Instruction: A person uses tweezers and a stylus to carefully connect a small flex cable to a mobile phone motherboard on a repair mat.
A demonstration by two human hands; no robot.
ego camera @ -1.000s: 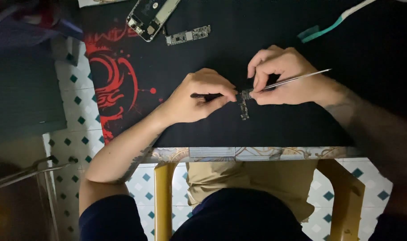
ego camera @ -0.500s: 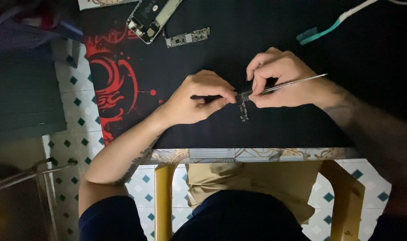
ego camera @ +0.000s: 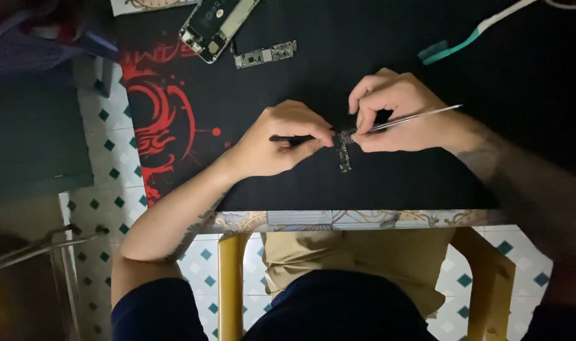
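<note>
A black mat (ego camera: 363, 183) with red print covers the tabletop (ego camera: 338, 219), above a white floor (ego camera: 104, 158) tiled with teal diamonds. Left hand (ego camera: 272, 142) fingers pinch a dark tool (ego camera: 291, 137); right hand (ego camera: 395, 113) fingers clamp metal tweezers (ego camera: 420, 117). A small circuit board (ego camera: 344, 151) lies between the fingertips.

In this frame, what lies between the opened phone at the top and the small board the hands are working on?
In the head view, a loose circuit board strip lies just beside the opened phone; below it only bare black mat stretches down to the small board.
</note>
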